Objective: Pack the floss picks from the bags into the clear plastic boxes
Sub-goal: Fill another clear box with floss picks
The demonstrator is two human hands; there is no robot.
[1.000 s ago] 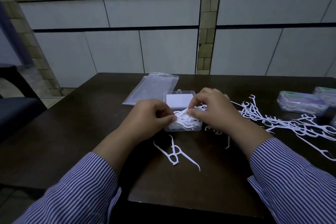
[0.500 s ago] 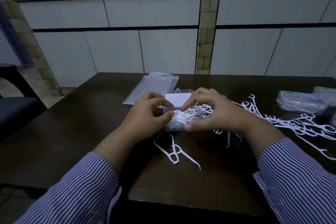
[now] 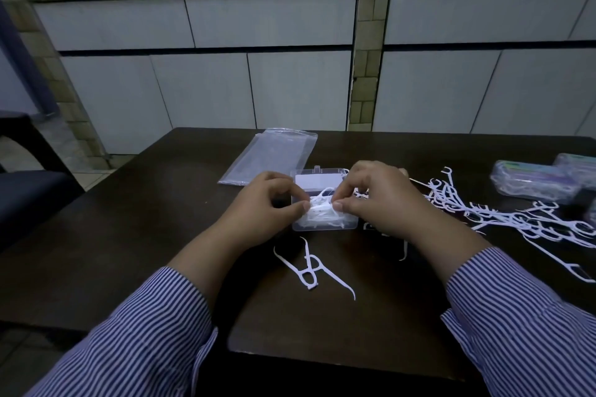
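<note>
Together, the left hand [image 3: 267,206] and right hand [image 3: 383,200] pinch a bundle of white floss picks [image 3: 322,207] over the open clear plastic box [image 3: 324,225] on the dark table [image 3: 129,235]. More loose floss picks [image 3: 503,214] lie right; an empty bag [image 3: 271,155] behind.

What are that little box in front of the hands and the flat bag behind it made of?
The open box looks like hard clear plastic: see-through walls, crisp edges, white floss picks visible inside. The flat bag seems thin, soft, glossy plastic film, judging by its wrinkles and sheen. The dark table shows through it.
</note>
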